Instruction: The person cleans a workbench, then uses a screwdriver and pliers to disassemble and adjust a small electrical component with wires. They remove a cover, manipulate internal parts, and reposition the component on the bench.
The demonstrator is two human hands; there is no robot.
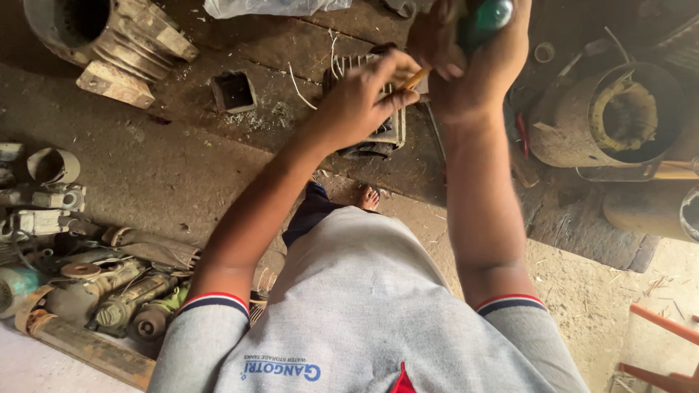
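1. Your left hand [360,102] pinches a thin wooden stick [415,78], its long axis running up and right toward your right hand.
2. Your right hand [473,62] is clenched around a green-handled tool [486,16], just above and touching the stick's far end.
3. Directly beneath both hands sits the finned motor housing [382,131] on the bench [218,160], nearer your left hand.

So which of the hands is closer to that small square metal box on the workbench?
Left. The left hand rests on the finned housing just right of the square box; the right hand grips a green-handled tool farther right.
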